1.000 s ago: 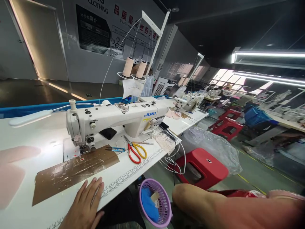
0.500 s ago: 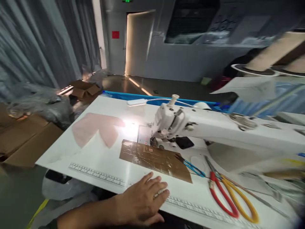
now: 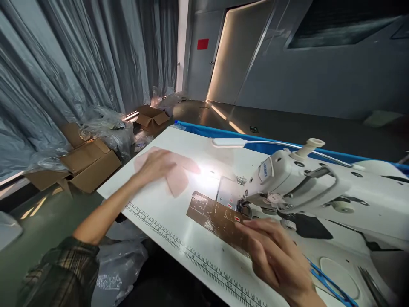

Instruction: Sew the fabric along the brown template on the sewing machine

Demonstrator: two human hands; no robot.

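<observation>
My left hand (image 3: 156, 164) is over a pale pink fabric piece (image 3: 177, 179) on the white sewing table (image 3: 153, 198). Its fingers are stretched out and slightly blurred, covering part of the fabric. My right hand (image 3: 277, 256) is held over the right part of a brown, tape-covered board (image 3: 211, 215), fingers extended toward the left. Nothing shows in its grasp. Just beyond it is the sewing machine head (image 3: 275, 179), with the needle area (image 3: 243, 207) beside the board. Blue-handled thread snips (image 3: 332, 281) lie partly hidden behind my right wrist.
A printed ruler (image 3: 179, 245) runs along the table's front edge. A lamp (image 3: 228, 143) stretches over the back edge and lights the fabric's right end. Cardboard boxes (image 3: 92, 164) and clear plastic bags (image 3: 111, 128) sit on the floor at left. A metal tool (image 3: 372, 281) lies at lower right.
My view has swung left. My left hand has gone from the table's front edge to the pink fabric. My right hand has come into view over the brown board.
</observation>
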